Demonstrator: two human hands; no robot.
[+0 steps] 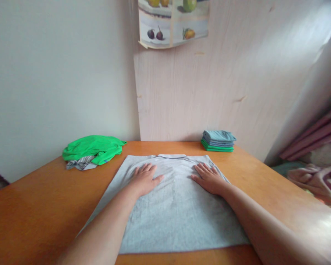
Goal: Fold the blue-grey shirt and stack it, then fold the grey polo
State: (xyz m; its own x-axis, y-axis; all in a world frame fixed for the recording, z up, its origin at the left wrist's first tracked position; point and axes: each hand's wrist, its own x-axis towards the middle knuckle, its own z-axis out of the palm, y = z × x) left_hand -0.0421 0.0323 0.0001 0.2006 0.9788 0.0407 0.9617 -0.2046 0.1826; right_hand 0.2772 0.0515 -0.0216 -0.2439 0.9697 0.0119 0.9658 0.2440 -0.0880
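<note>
A light grey-blue shirt (179,217) lies spread on the table, its collar end at the far side and its hem near the table's front edge. Both side edges run fairly straight, and some wrinkles cross the upper part. My left hand (146,179) rests flat on the upper left of the cloth, fingers spread. On the upper right, my right hand (209,178) also lies flat with its fingers apart. Neither hand grips anything. My forearms cover parts of the shirt's left and right edges.
The orange-brown wooden table (38,200) stands against a wall. At its back left is a loose heap of bright green cloth (92,147) over striped fabric (84,162). A stack of folded clothes (218,140) sits at the back right. Crumpled fabric (317,176) lies beyond the right edge.
</note>
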